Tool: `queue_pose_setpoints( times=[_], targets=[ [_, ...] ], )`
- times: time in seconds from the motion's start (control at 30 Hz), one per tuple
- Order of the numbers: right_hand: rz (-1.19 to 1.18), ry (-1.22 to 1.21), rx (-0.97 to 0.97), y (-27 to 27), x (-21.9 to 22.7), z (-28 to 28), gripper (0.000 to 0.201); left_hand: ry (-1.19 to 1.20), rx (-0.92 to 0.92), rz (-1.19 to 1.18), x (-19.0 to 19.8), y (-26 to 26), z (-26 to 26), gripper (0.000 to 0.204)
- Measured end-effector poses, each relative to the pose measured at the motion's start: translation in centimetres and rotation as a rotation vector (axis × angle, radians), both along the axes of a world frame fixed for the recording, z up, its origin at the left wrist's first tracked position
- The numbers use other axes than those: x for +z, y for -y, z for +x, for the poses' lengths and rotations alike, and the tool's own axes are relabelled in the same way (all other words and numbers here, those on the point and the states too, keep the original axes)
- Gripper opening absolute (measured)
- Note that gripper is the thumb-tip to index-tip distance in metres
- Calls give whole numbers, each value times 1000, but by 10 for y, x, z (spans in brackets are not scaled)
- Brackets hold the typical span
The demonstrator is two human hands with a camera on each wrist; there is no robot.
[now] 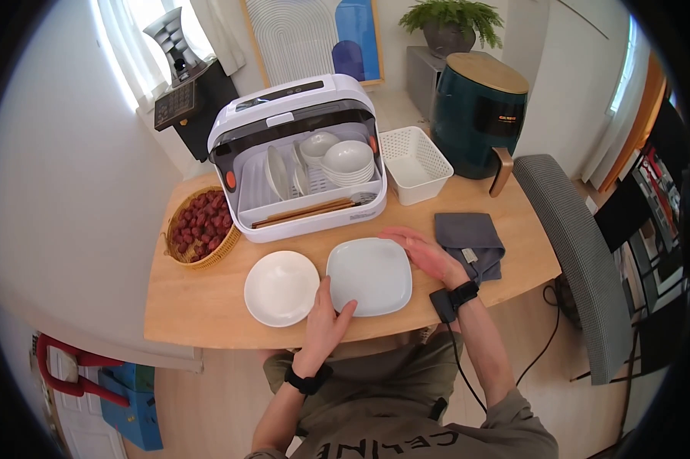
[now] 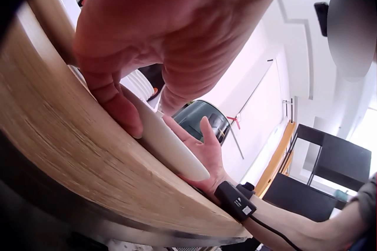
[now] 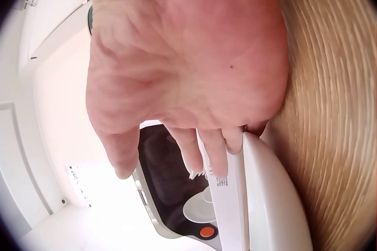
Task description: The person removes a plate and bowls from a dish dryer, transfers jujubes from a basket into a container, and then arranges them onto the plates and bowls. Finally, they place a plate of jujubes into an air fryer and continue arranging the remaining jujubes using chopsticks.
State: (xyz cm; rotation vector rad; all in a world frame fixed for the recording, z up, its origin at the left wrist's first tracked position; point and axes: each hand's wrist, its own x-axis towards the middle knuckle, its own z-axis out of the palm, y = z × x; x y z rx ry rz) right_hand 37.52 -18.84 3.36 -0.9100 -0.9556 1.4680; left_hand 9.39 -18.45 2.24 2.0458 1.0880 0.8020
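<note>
A light blue-grey square plate (image 1: 369, 277) lies on the table beside a round white plate (image 1: 281, 288). My left hand (image 1: 327, 325) holds its near left corner, thumb over the near edge and fingers at the left side. In the left wrist view, the left hand (image 2: 159, 33) curls its fingers at the rim of the plate (image 2: 171, 142). At the far right corner lies my right hand (image 1: 429, 256), its fingers extended along the edge. The right wrist view shows the right hand (image 3: 188, 57) with straight fingers against the plate's rim (image 3: 274, 198).
Behind the plates stands a white dish cabinet (image 1: 307, 222) with bowls, plates and chopsticks. A basket of red fruit (image 1: 201, 228) is left; a white basket (image 1: 416, 164) and green air fryer (image 1: 479, 115) are back right. A folded grey cloth (image 1: 471, 243) lies beside my right hand.
</note>
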Motion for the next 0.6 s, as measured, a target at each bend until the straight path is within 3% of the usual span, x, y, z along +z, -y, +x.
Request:
queue_pose_setpoints(
  times=[0.17,0.23,0.33,0.6],
  targets=[
    [-43,14,-25,-3,-2,1,43,-58,-26,22,8,6,-3,77],
    [-16,16,19,-6,-8,5,64,-76,-52,-37,14,6,-4,84],
    [28,-70,34,-6,-10,3,63,-31,-69,-58,8,5,-7,87],
    [-2,-26,50,-11,-9,-9,66,52,-44,-65,-8,6,-12,86]
  ],
)
